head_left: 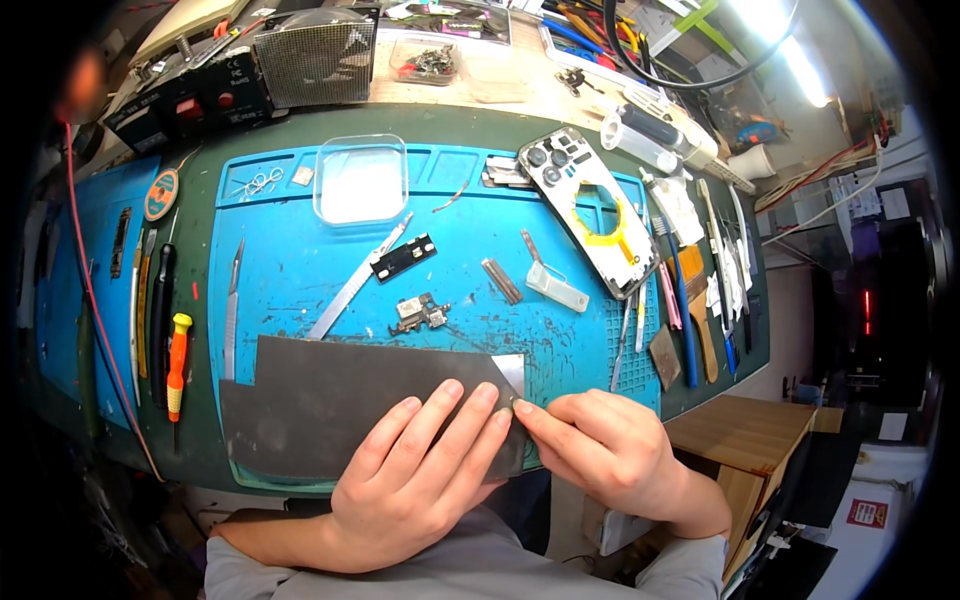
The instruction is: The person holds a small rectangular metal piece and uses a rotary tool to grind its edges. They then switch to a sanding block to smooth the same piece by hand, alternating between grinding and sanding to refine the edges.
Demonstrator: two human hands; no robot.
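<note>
A dark grey sheet [310, 400] with a notched left side lies along the near edge of the blue work mat [400, 290]. My left hand [420, 470] rests flat on it, fingers stretched out and slightly apart. At the sheet's right edge, my right hand [600, 450] pinches with thumb and forefinger, apparently at its corner; the fingers hide the exact grip. Just above that pinch, a silvery triangle [510, 372] shows at the upper right corner. Beyond the sheet lie a small metal-and-black part [418, 313], a black rectangular part [404, 257] and a metal tool [360, 278].
A clear plastic box [361, 180] and an opened phone housing [590, 215] stand farther back. An orange screwdriver [178, 368] and scalpel [234, 310] lie left. Brushes [684, 300] and tweezers line the right. A black boxed device [190, 105] stands back left.
</note>
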